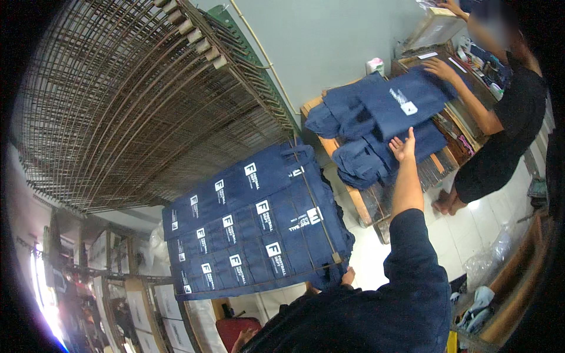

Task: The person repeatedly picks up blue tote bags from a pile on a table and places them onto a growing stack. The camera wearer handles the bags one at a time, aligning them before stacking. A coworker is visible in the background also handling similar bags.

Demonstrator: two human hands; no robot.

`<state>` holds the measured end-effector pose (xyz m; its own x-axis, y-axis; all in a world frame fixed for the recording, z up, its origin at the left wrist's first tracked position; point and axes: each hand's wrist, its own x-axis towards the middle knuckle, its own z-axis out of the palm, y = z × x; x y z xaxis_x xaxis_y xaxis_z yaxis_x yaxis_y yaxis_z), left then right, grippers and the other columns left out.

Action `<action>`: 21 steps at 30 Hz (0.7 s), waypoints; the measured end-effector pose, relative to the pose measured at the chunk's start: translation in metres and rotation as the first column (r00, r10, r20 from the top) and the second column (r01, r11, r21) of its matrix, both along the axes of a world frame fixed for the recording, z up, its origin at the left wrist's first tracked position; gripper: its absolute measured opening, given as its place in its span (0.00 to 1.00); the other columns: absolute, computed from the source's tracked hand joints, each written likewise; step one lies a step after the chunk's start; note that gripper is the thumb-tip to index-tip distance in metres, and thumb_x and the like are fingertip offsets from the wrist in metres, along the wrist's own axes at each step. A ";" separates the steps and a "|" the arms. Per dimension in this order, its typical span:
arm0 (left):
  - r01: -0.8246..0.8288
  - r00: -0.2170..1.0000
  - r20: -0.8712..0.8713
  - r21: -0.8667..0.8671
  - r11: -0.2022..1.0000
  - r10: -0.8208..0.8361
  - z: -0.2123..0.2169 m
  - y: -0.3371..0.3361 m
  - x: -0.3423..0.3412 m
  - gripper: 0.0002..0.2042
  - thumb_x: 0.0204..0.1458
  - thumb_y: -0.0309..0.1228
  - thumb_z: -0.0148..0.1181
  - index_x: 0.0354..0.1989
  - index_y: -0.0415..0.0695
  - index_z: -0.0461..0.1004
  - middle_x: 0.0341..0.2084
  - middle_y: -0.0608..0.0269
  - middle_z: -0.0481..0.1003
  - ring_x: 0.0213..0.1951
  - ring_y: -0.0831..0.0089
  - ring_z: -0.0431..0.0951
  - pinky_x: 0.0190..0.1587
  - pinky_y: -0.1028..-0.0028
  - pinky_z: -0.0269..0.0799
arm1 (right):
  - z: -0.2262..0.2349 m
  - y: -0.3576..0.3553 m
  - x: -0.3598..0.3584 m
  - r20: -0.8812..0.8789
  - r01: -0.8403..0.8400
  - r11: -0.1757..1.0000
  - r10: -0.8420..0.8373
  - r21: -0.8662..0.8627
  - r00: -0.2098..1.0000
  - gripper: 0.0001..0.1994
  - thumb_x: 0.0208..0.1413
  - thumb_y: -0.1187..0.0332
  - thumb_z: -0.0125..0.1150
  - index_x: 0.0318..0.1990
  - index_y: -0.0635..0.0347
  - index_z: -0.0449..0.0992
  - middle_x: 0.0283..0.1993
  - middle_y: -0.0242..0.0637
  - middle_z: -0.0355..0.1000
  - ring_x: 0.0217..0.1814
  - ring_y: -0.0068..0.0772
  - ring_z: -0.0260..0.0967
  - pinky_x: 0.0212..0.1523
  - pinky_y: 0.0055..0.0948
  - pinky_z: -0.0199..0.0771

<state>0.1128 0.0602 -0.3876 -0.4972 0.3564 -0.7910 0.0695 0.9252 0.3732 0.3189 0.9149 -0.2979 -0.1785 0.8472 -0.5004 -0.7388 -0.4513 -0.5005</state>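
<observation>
While the big wire rack (147, 100) fills my upper left, rows of navy printed bags (253, 229) lie overlapped on a frame below it. My right hand (404, 146) reaches out, fingers spread and holding nothing, touching the heaped navy bags (382, 117) on the wooden table (365, 203). My left hand (348, 276) is mostly hidden; I cannot tell its grip.

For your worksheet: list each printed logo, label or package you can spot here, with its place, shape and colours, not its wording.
White square logo prints: rows on navy bags lying on the wire rack, centre.
White logo print: on the navy bag atop the far pile.
Small box: by the wall, white, pink and green.
Cardboard box: top right, tan.
</observation>
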 end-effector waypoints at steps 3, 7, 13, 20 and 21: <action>-0.076 0.995 -0.060 0.002 0.997 0.076 0.012 0.004 0.004 0.19 0.50 0.41 0.55 0.39 0.36 0.71 0.37 0.51 0.74 0.38 0.60 0.74 0.41 0.66 0.68 | -0.012 0.017 -0.037 0.088 -0.027 0.990 0.039 -0.137 0.995 0.42 0.46 0.52 0.59 0.62 0.61 0.43 0.62 0.52 0.47 0.62 0.50 0.50 0.57 0.46 0.57; -0.123 0.977 -0.169 0.066 0.990 0.133 0.029 0.013 0.005 0.18 0.50 0.41 0.54 0.38 0.36 0.72 0.37 0.51 0.74 0.38 0.60 0.75 0.41 0.66 0.69 | -0.035 0.041 -0.060 0.219 0.077 0.986 -0.044 -0.145 0.975 0.18 0.46 0.70 0.60 0.45 0.67 0.66 0.44 0.46 0.64 0.41 0.40 0.67 0.39 0.33 0.73; -0.174 0.884 -0.308 0.483 0.858 0.353 0.089 0.122 0.022 0.18 0.49 0.40 0.58 0.39 0.35 0.72 0.37 0.51 0.75 0.41 0.61 0.74 0.44 0.66 0.68 | 0.031 -0.025 -0.091 -0.008 -0.026 0.983 0.028 0.179 1.000 0.11 0.49 0.72 0.55 0.38 0.70 0.68 0.38 0.44 0.66 0.39 0.37 0.67 0.44 0.34 0.73; -0.156 0.965 0.241 0.847 0.508 -0.107 0.205 0.391 0.042 0.30 0.51 0.37 0.58 0.61 0.46 0.53 0.52 0.58 0.64 0.50 0.69 0.67 0.50 0.72 0.64 | 0.132 -0.274 -0.101 0.158 -0.224 0.896 0.176 0.384 0.972 0.08 0.50 0.73 0.58 0.31 0.62 0.64 0.37 0.38 0.67 0.40 0.33 0.66 0.45 0.36 0.68; -0.320 0.936 0.353 0.846 0.427 0.001 0.209 0.407 0.045 0.28 0.51 0.36 0.57 0.59 0.46 0.56 0.49 0.60 0.66 0.47 0.73 0.67 0.46 0.73 0.65 | 0.133 -0.304 -0.101 0.248 -0.291 0.883 0.208 0.369 0.946 0.07 0.50 0.72 0.57 0.32 0.62 0.65 0.37 0.37 0.67 0.41 0.31 0.65 0.46 0.33 0.66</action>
